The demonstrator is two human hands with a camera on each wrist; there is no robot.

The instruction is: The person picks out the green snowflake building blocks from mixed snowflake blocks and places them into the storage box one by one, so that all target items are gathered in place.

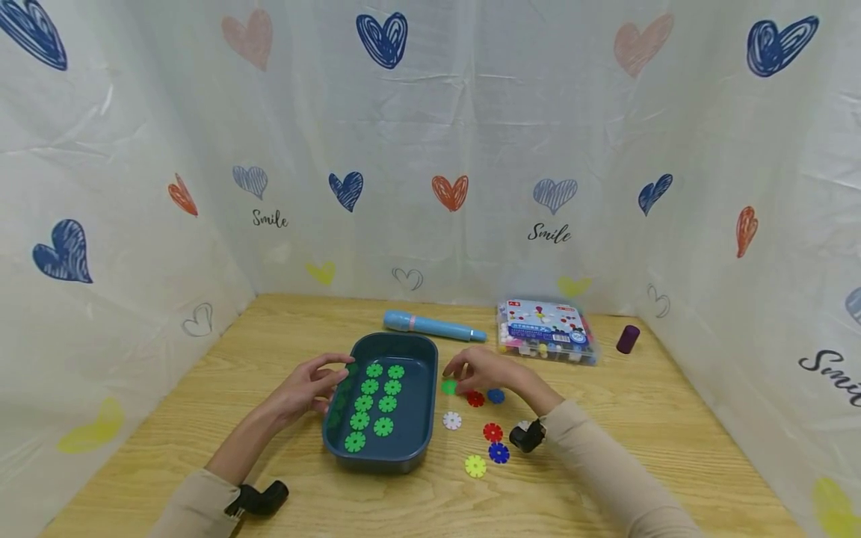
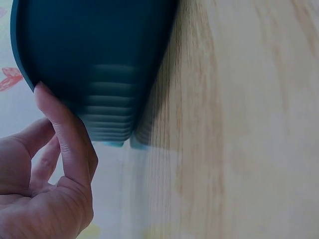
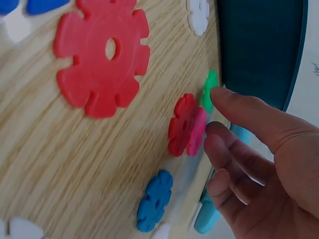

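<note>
My left hand (image 1: 311,387) touches the left rim of a dark blue tray (image 1: 412,450); in the left wrist view, one fingertip (image 2: 44,92) rests on that rim. Several green notched discs (image 1: 386,404) lie in two columns inside the tray. To the tray's right, my right hand (image 1: 480,366) reaches down over a loose green disc (image 1: 449,387). The right wrist view shows the thumb (image 3: 239,107) at this green disc (image 3: 209,89), with a gap between thumb and fingers. A red disc (image 3: 182,124) and a pink disc (image 3: 197,132) lie close to the fingertips.
Right of the tray lie white (image 1: 452,421), red (image 1: 492,432), yellow (image 1: 475,466) and blue discs (image 1: 498,453). Behind are a light blue microphone-shaped object (image 1: 433,326), a clear box of colored pieces (image 1: 546,331) and a dark purple cylinder (image 1: 628,339). Heart-printed curtains (image 1: 417,246) enclose the table.
</note>
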